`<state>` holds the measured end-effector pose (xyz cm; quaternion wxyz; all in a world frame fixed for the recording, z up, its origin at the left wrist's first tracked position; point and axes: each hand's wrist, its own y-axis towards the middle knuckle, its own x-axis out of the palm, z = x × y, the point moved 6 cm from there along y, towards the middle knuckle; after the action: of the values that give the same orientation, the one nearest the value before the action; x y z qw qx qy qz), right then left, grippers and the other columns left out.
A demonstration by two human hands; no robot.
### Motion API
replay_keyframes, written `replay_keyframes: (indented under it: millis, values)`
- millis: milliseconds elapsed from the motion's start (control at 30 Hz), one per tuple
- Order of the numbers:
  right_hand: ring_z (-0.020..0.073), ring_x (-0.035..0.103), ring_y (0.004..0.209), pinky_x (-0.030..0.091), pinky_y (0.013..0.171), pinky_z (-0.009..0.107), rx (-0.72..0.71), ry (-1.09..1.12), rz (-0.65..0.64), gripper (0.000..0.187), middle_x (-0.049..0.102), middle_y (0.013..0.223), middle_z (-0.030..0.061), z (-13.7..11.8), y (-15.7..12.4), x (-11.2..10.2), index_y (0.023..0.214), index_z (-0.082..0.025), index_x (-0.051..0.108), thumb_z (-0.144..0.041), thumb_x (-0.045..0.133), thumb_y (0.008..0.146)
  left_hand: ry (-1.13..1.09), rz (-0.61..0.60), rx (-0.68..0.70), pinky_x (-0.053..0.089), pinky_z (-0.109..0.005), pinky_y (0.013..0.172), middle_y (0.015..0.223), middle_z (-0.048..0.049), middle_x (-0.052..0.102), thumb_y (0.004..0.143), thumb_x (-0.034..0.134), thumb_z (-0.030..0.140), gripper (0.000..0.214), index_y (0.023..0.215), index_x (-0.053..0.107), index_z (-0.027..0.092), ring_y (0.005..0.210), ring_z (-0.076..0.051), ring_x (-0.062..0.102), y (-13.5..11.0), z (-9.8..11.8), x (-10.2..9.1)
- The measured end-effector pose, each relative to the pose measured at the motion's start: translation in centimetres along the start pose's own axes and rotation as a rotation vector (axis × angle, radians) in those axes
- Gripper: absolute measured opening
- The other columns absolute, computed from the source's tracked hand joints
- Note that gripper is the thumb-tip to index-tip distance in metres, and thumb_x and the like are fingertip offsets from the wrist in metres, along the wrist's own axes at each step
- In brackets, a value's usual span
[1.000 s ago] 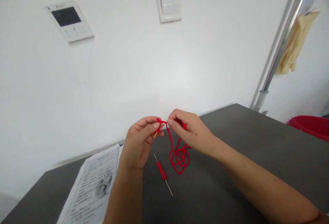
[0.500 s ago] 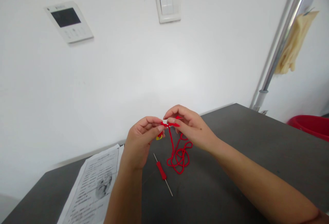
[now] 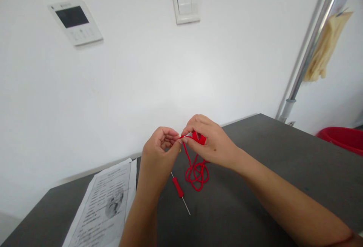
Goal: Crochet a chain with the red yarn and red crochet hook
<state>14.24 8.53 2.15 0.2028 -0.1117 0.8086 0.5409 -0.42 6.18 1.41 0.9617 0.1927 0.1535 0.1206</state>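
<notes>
Both hands meet above the dark table, pinching a small piece of red yarn work between thumbs and fingertips. My left hand point(image 3: 160, 150) grips its left end; a bit of yellow, perhaps a stitch marker, peeks out below the fingertips. My right hand point(image 3: 211, 139) is closed on the other side, with a red mass point(image 3: 200, 138) showing between its fingers. From the pinch a strand of red yarn point(image 3: 197, 175) hangs down to loose loops on the table. Below the hands lies a thin metal crochet hook point(image 3: 177, 187) with a red grip, touched by neither hand.
Printed sheets point(image 3: 104, 201) lie on the dark table point(image 3: 255, 171) left of my left forearm. A white wall stands behind, with a switch point(image 3: 185, 4) and a screen panel point(image 3: 75, 21). A metal pole point(image 3: 312, 47) and a red tub point(image 3: 340, 137) are at the right.
My fingertips have drawn together, closing the gap between the hands. The right hand has turned a little, showing more red between its fingers, while the yellow bit is now mostly hidden.
</notes>
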Motion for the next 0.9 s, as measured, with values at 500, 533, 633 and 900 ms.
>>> replay_keyframes:
  millis: [500, 533, 633, 900]
  values:
    - [0.0191, 0.056, 0.078, 0.044, 0.069, 0.031, 0.009, -0.042, 0.012, 0.013, 0.061, 0.08, 0.0053, -0.2, 0.1, 0.2, 0.083, -0.019, 0.059, -0.01, 0.052, 0.089, 0.071, 0.035, 0.022, 0.051, -0.03, 0.069, 0.078, -0.0014, 0.068, 0.076, 0.074, 0.026, 0.016, 0.085, 0.063, 0.02, 0.071, -0.017, 0.064, -0.2, 0.0, -0.1]
    - [0.019, 0.055, 0.077, 0.043, 0.069, 0.031, 0.01, -0.055, 0.018, 0.013, 0.06, 0.079, 0.005, -0.2, 0.1, 0.2, 0.081, -0.019, 0.058, -0.01, 0.052, 0.088, 0.062, 0.031, 0.017, 0.051, -0.03, 0.068, 0.077, -0.0013, 0.068, 0.075, 0.074, 0.026, 0.015, 0.084, 0.064, 0.02, 0.071, -0.017, 0.064, -0.3, 0.0, -0.1]
    - [0.0188, 0.053, 0.076, 0.041, 0.069, 0.031, 0.009, -0.094, 0.036, 0.014, 0.058, 0.077, 0.0042, -0.2, 0.1, 0.4, 0.078, -0.019, 0.056, -0.007, 0.051, 0.083, 0.058, 0.003, 0.003, 0.05, -0.03, 0.067, 0.077, -0.0015, 0.069, 0.075, 0.074, 0.025, 0.014, 0.084, 0.066, 0.02, 0.07, -0.017, 0.064, -0.3, -0.1, 0.0]
    - [0.0123, 0.045, 0.058, 0.034, 0.055, 0.025, 0.442, 0.315, -0.06, 0.009, 0.051, 0.065, -0.003, 2.4, -0.3, 1.4, 0.072, -0.019, 0.057, -0.015, 0.053, 0.079, -0.002, -0.044, -0.031, 0.049, -0.027, 0.063, 0.073, 0.0003, 0.067, 0.073, 0.073, 0.022, 0.015, 0.086, 0.065, 0.018, 0.066, -0.015, 0.063, -0.1, -0.1, 0.1]
